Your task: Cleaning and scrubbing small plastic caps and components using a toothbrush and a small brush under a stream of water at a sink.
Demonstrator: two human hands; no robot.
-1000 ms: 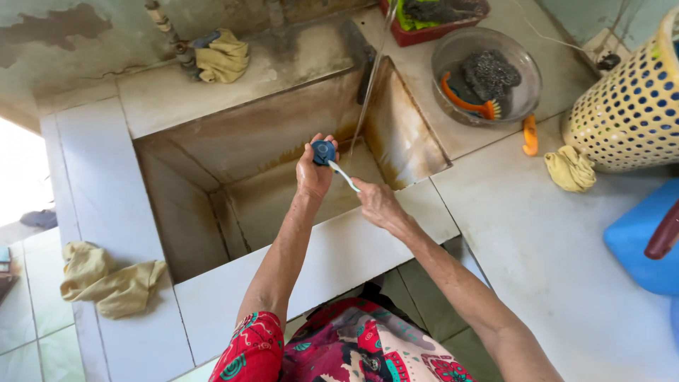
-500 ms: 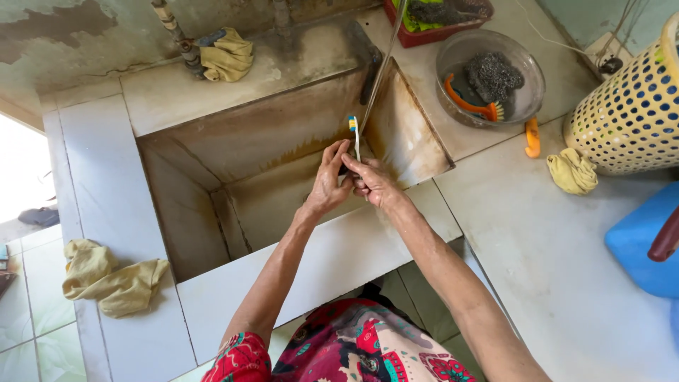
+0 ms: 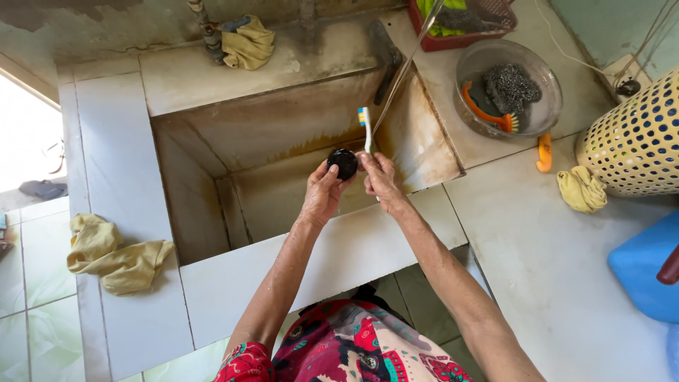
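Centrally, the left hand (image 3: 322, 194) pinches a small round black object (image 3: 346, 163) at the tips of its fingers (image 3: 332, 172), and the right hand (image 3: 382, 180) is curled around an upright toothbrush (image 3: 365, 129), bristle head up. Both are held over the stained tiled sink basin (image 3: 283, 141), so drips fall inside; a yellow cloth (image 3: 117, 251) lies on the table, left.

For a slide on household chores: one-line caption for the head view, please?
Over a tiled sink, left hand holds a small black object, right hand a toothbrush.
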